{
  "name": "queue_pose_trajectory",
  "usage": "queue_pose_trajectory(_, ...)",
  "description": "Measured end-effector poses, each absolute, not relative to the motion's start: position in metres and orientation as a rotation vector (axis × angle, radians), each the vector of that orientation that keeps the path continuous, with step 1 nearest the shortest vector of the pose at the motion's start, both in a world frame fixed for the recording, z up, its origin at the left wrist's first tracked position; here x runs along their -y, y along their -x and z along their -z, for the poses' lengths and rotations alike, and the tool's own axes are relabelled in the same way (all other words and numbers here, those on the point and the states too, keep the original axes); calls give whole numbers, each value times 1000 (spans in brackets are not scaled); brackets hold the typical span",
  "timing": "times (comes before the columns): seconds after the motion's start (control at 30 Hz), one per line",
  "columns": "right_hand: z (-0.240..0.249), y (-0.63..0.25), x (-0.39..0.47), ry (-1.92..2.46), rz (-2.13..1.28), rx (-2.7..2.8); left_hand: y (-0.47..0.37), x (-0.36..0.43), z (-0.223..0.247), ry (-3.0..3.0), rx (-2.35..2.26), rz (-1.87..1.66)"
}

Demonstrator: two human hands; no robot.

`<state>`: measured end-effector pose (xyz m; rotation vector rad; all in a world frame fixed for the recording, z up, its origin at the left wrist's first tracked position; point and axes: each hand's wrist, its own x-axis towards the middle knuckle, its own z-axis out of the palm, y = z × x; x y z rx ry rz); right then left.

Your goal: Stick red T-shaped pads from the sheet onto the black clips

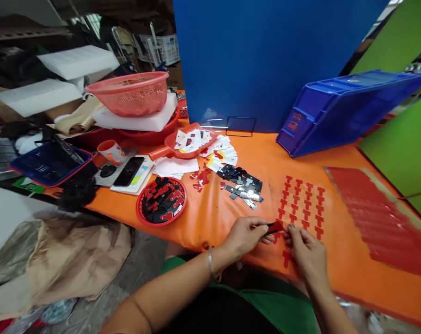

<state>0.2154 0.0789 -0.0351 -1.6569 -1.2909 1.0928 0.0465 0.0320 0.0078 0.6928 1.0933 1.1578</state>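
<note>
Black-and-red piece, small, flat and thin, dark toward the left hand and red toward the right: in the head view, the left thumb and fingers pinch it above the orange table, near rows of red T-shaped pieces. The right hand's fingertips are bunched beside its red end; whether they grip anything, I cannot tell.

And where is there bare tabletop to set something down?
Bare orange tabletop shows between the dark strips and blue crate, between the red basket and left hand, and in a lane between the red T-shaped pieces and red sheet. It is crowded around the mug, phone, red scoop and papers.
</note>
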Motion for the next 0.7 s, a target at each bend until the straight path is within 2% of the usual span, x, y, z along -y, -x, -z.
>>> queue_pose_trajectory(0.1,31,-213,-75,1696,-1058,1343,10,-16,-38,-1073,-1368,-1293)
queue_pose_trajectory(0.2,28,-212,-73,1718,-1001,1405,72,5,-61,-1329,-1841,-1402)
queue_pose_trajectory(0.4,28,-213,-73,1797,-927,1505,144,51,-50,-1610,-2601,-1231)
queue_pose_trajectory(0.57,31,-212,-71,1763,-750,1672,149,59,-32,-1682,-2805,-1227)
queue_pose_trajectory(0.7,32,-210,-66,1593,-744,1851,114,51,-31,-1838,-2577,-1457)
